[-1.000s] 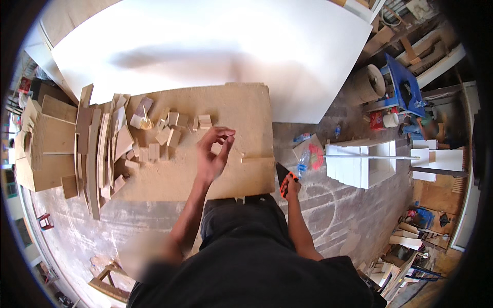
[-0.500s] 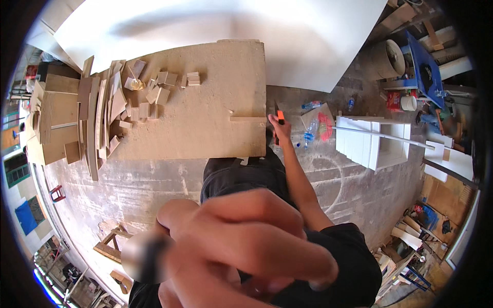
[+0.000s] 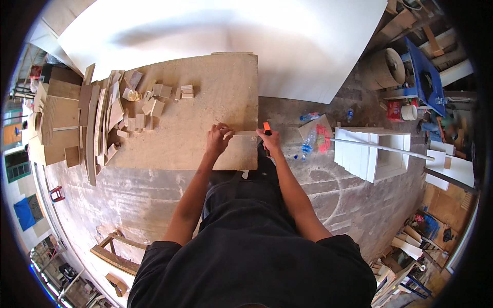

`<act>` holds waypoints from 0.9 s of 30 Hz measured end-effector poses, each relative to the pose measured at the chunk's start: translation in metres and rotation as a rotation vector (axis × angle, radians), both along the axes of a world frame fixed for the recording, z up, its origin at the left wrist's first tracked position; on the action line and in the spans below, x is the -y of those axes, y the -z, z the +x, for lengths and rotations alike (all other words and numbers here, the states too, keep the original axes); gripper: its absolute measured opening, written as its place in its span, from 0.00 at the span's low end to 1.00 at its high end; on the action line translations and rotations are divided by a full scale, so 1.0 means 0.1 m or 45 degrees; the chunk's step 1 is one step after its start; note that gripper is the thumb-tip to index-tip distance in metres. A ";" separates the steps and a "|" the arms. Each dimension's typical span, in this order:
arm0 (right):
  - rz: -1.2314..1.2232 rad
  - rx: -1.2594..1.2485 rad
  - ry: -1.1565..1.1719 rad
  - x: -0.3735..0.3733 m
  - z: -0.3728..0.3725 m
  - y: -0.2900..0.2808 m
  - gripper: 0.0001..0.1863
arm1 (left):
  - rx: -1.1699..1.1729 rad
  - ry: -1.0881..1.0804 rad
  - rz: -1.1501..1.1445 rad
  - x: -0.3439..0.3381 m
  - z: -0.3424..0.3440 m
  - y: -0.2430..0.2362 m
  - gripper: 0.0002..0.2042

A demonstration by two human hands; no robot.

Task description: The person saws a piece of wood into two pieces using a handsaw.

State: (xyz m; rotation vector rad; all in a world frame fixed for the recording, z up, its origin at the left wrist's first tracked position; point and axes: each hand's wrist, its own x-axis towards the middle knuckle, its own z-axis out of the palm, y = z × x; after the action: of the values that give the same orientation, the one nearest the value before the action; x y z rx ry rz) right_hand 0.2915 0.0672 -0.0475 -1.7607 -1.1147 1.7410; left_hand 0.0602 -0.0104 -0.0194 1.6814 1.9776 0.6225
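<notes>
A narrow, light wooden strip (image 3: pixel 244 133) lies near the right edge of a worn wooden worktable (image 3: pixel 185 146). My left hand (image 3: pixel 219 138) is at the strip's left end, fingers bent and closed on it. Just past the table's right edge, my right hand (image 3: pixel 270 140) is wrapped round an orange and black hand tool (image 3: pixel 266 127). Its orange part sticks up above the fist, and a dark part shows below. The tool's exact kind cannot be made out. The right fist is close to the strip's right end; whether they touch is unclear.
Small wood blocks (image 3: pixel 149 107) and long boards (image 3: pixel 97 128) cover the table's left side. A large white panel (image 3: pixel 308 46) stands beyond. On the floor at right are plastic bottles (image 3: pixel 308 141), a red bag (image 3: pixel 322 138), a white cabinet frame (image 3: pixel 377 154) and a long pole (image 3: pixel 380 146).
My left hand, large and blurred close to the camera before, has come down onto the strip's left end. The right hand with the tool has shifted slightly left and down in view.
</notes>
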 end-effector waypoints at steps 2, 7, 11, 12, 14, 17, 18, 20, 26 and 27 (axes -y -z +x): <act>0.027 0.049 -0.129 0.04 0.02 -0.05 0.12 | 0.036 -0.037 0.107 0.06 0.03 0.14 0.12; -0.002 -0.078 -0.010 -0.02 0.35 0.09 0.12 | 0.255 -0.028 0.106 -0.04 0.32 0.13 0.10; -0.037 -0.064 0.001 -0.04 0.44 0.12 0.12 | 0.246 -0.003 0.130 -0.13 0.38 0.10 0.09; -0.055 -0.084 0.029 -0.04 0.42 0.11 0.12 | 0.233 0.015 0.138 -0.15 0.35 0.12 0.09; -0.081 -0.101 0.042 -0.03 0.41 0.09 0.11 | 0.218 0.031 0.145 -0.18 0.32 0.15 0.09; -0.114 -0.124 0.069 -0.03 0.43 0.09 0.11 | 0.295 0.044 0.113 -0.21 0.28 0.19 0.09; -0.126 -0.136 0.082 -0.02 0.43 0.08 0.11 | 0.282 0.060 0.092 -0.21 0.26 0.20 0.09; -0.123 -0.153 0.085 -0.04 0.43 0.07 0.12 | 0.270 0.077 0.066 -0.23 0.25 0.21 0.09; -0.103 -0.137 0.048 -0.08 0.44 0.06 0.14 | 0.304 0.083 0.020 -0.27 0.26 0.17 0.09; -0.100 -0.128 0.037 -0.08 0.44 0.06 0.14 | 0.301 0.094 0.015 -0.27 0.25 0.14 0.09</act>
State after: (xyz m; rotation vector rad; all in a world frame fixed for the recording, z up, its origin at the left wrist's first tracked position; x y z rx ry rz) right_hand 0.3350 0.0752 -0.0538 -1.7055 -0.9868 1.8566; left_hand 0.0853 0.0166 -0.0339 1.5989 1.7418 0.7694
